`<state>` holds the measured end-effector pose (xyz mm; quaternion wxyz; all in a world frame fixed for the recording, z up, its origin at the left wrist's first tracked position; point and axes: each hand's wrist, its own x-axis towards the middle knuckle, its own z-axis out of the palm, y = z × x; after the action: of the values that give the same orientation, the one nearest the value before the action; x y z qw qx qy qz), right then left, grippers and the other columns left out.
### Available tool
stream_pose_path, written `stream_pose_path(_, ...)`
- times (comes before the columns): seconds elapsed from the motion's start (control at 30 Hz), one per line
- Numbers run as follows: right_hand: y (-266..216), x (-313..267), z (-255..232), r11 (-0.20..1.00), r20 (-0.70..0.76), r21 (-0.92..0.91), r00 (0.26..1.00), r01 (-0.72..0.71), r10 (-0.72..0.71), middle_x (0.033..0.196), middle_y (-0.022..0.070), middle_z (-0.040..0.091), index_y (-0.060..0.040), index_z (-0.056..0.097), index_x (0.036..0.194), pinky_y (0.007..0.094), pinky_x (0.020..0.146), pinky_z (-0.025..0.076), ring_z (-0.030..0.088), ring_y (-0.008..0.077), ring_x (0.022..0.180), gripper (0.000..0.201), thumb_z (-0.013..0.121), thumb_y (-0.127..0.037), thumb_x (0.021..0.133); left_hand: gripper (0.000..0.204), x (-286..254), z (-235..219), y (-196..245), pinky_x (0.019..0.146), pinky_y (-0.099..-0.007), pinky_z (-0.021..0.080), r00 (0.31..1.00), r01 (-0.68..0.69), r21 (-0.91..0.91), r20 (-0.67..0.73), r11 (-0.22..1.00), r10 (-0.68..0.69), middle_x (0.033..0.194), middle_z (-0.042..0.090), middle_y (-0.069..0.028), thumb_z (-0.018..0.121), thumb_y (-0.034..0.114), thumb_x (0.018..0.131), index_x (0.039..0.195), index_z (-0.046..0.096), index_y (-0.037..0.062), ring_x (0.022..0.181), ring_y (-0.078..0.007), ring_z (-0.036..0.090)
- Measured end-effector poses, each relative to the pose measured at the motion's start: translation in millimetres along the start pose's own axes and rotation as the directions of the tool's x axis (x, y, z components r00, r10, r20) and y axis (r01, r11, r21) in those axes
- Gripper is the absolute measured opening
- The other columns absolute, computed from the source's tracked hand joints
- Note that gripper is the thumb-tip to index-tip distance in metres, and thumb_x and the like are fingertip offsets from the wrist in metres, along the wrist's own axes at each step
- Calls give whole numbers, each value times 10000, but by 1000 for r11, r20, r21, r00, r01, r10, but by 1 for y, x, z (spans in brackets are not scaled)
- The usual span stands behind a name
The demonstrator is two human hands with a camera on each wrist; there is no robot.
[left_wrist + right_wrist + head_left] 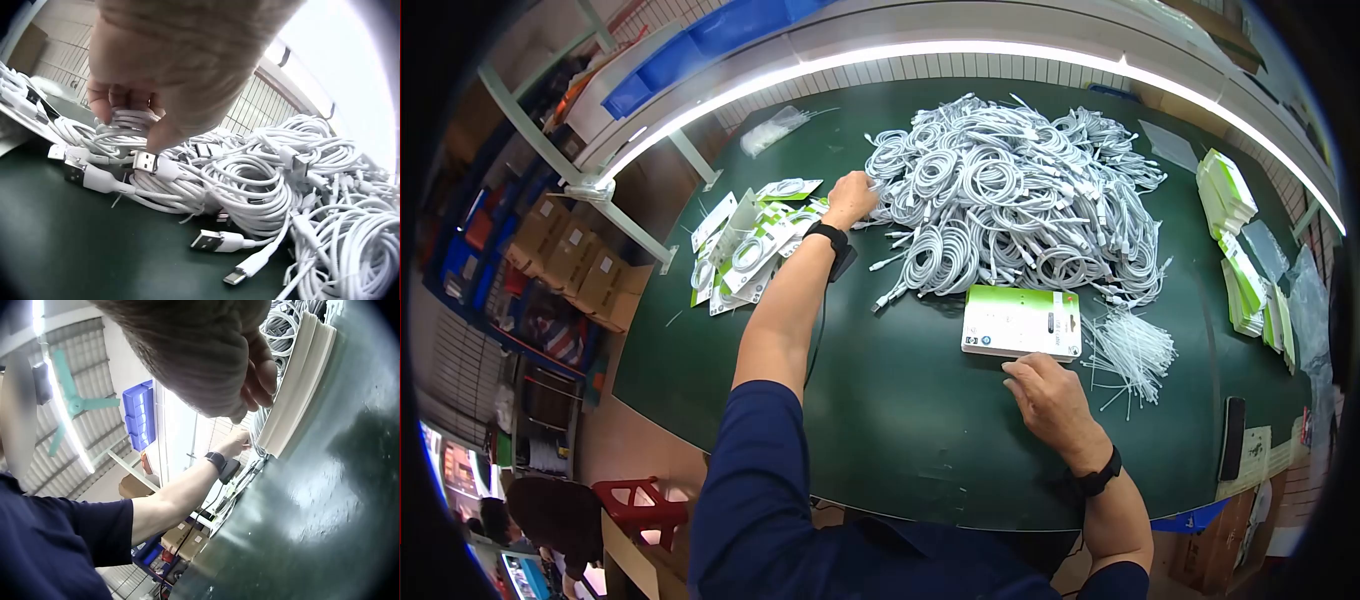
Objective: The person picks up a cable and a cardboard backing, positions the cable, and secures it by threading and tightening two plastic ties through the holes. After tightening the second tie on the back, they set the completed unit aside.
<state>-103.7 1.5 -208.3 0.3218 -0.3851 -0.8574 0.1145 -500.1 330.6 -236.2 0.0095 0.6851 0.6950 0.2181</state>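
My left hand reaches to the left side of a large heap of coiled white USB cables. In the left wrist view, its thumb and fingers pinch one coiled USB cable at the heap's edge; metal plugs stick out below. My right hand hovers at the near edge of a stack of white-and-green packaging cards, its fingers loosely curled with nothing in them. Seen from the right wrist, those fingers are just beside the stack's edge.
Carded cables lie in a pile on the left of the green table. White cable ties spread right of the card stack. More cards line the right side, near a black phone-like object. A bright lamp spans the back.
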Motion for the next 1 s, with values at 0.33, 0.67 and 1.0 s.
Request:
stream_pose_path(0.33,4,-2,4,1000,-22,7,999,25,-25,976,105,677,-38,699,1075,402,725,582,698,297,870,192,755,-77,895,209,-49,-111,96,650,-264,537,999,-15,-866,8,500,44,919,759,-119,711,181,989,1026,673,-22,724,-132,664)
stream_pose_path(0.67,-13,3,-24,498,98,811,911,-307,401,917,45,755,42,734,1135,223,654,527,667,73,746,189,696,-80,995,212,-227,-117,202,743,-253,542,961,-29,-982,25,188,276,982,756,-104,713,95,1007,1165,684,-44,798,-102,655)
stream_pose_path(1.0,-2,-1,-29,501,100,822,935,-270,340,1142,88,709,50,637,1310,242,716,532,649,92,850,383,566,-247,1078,280,-294,-80,230,807,-402,581,814,-575,-614,-363,541,454,1031,720,-139,663,-152,851,1075,689,15,957,-317,719)
